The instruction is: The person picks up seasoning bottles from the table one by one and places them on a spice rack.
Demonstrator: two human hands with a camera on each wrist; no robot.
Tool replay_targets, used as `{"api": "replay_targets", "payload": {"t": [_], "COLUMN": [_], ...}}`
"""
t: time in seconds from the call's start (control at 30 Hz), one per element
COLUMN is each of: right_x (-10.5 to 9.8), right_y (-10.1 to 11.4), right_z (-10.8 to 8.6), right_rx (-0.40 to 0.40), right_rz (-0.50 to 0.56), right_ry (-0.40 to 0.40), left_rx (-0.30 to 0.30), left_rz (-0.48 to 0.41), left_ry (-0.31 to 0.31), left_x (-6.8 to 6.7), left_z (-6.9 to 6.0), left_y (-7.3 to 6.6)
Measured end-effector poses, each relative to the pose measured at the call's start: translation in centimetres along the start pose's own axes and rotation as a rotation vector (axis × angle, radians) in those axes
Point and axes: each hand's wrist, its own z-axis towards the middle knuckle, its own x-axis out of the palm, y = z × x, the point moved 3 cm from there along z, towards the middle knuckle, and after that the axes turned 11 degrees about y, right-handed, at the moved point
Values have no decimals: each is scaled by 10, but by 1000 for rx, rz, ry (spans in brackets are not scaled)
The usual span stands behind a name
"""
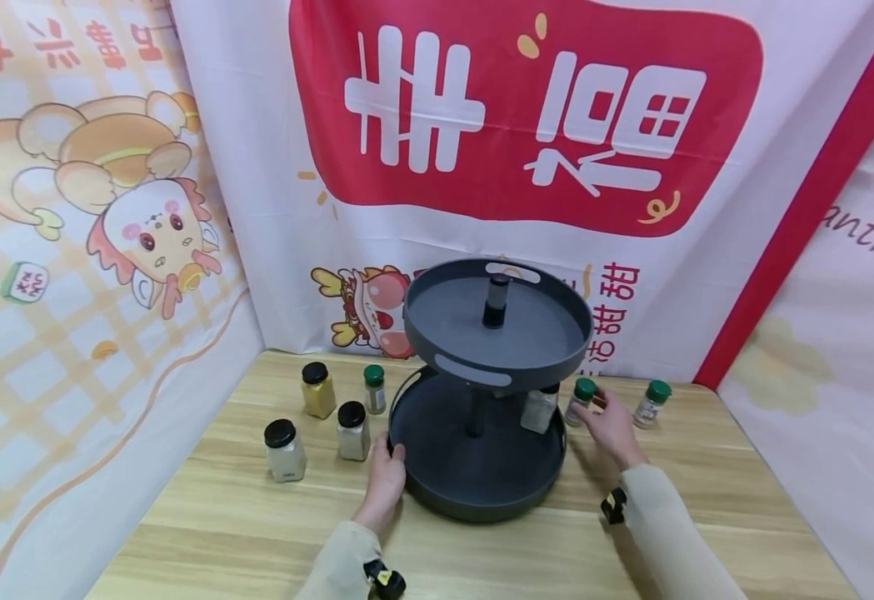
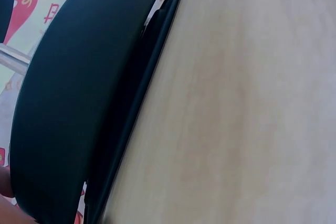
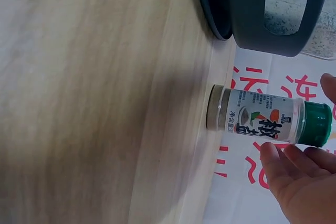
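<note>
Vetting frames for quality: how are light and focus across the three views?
Head: bright, fairly even light, soft shadow beside the right sleeve; left wrist: lower tray near-black with little detail, tabletop grain blurred; right wrist: green-capped jar has readable large lettering, broad diffuse shadow on the tabletop, grain soft.
</note>
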Motion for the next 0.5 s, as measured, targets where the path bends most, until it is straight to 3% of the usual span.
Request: {"api": "replay_targets", "payload": {"t": [0.23,0.5], "right_x": [2,5], "right_y": [-5,-12], "right_z": [6,12], "right_rx": [47,46], "right_rz": [6,34], "right_ry": [-13,-65], "left_rx": [7,-2], "left_rz": [-13,-30], "left_ry": [-7,-6], "left_x": [4,6], "left_z": [-4,-8], "left_y": [-1,-2]}}
